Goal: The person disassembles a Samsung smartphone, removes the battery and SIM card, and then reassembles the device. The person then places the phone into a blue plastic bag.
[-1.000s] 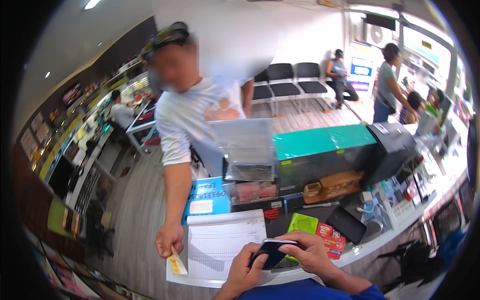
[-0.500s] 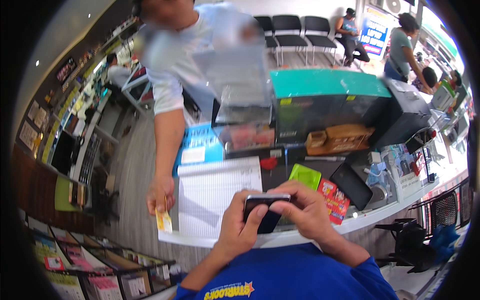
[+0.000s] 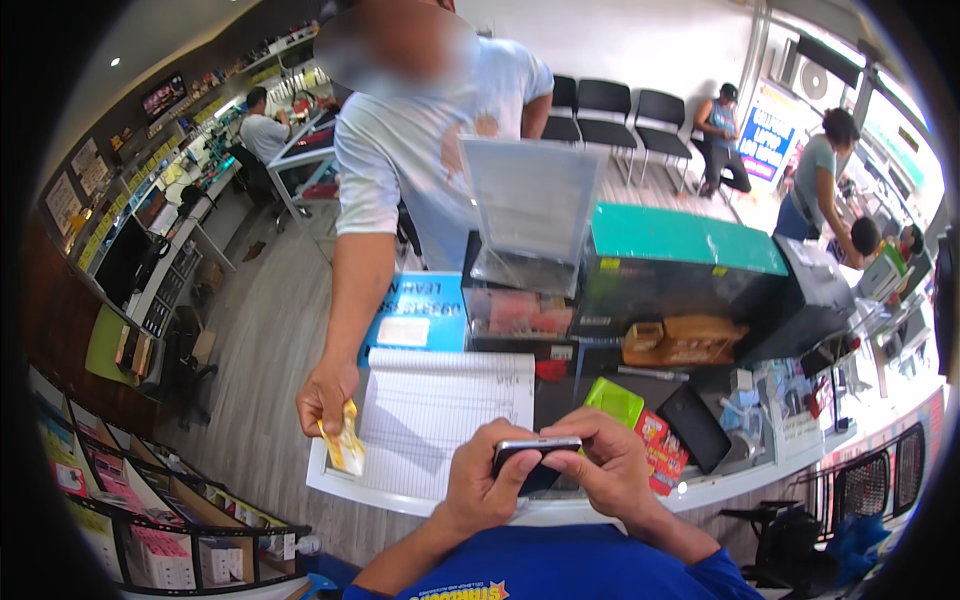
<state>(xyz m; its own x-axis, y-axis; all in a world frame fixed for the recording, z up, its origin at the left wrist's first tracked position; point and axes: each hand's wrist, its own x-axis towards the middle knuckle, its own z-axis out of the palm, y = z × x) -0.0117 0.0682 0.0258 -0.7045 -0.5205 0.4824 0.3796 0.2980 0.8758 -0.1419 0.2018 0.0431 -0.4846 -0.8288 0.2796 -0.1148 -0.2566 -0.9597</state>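
Both my hands hold a dark smartphone [image 3: 536, 444] with a silver edge over the near rim of the counter. My left hand [image 3: 478, 480] closes round its left side, thumb on the face turned toward me. On its right end are the fingers and thumb of my right hand [image 3: 612, 468]. Its screen is seen too edge-on to read. Left of my hands lies an open ruled notebook [image 3: 425, 430]. Beyond it stands a person whose hand [image 3: 328, 396] pinches a small yellow-and-white packet [image 3: 346, 446] at the notebook's left edge.
Right of my hands lie a bright green case [image 3: 614, 402], a red card [image 3: 661, 446] and a black phone [image 3: 695, 428]. Behind them are a wooden holder [image 3: 685, 341], a clear acrylic stand [image 3: 530, 205] and a teal-topped case [image 3: 690, 240]. Black chairs [image 3: 604, 115] line the far wall.
My view has shifted, so the counter sits lower in it. The other person leans back more upright, still holding the packet. Both my hands keep the phone, now tilted flatter.
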